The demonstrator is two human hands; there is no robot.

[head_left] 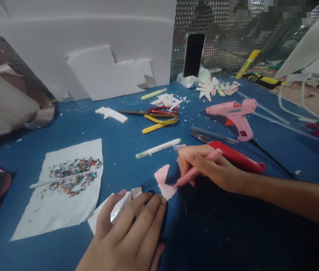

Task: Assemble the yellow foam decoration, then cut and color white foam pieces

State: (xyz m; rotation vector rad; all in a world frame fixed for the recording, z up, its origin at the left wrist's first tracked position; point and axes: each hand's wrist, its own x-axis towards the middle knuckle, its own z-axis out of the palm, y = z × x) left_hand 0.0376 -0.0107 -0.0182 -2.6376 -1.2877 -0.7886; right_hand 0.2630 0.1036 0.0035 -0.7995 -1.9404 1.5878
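Note:
My right hand point(207, 165) is closed around a pink marker point(192, 174), its tip against a small cut foam piece point(163, 178) that is coloured pink. Fingers stretched out, my left hand point(132, 229) lies flat, its fingertips at the lower edge of that pink piece. Partly under the left hand are white foam pieces point(118, 207) with a shiny patch; the rest of them is hidden. Just beyond the right hand lie a red-handled cutter point(237, 156) and a white marker with green ends point(158, 148).
A pink glue gun point(233, 113) lies at the right with its cord. Scissors point(154, 113) and a yellow marker point(155, 128) are in the middle. White paper point(86, 207) holds glitter at left. A phone point(194, 54) stands behind, near foam scraps point(166, 101) and white boards point(114, 71).

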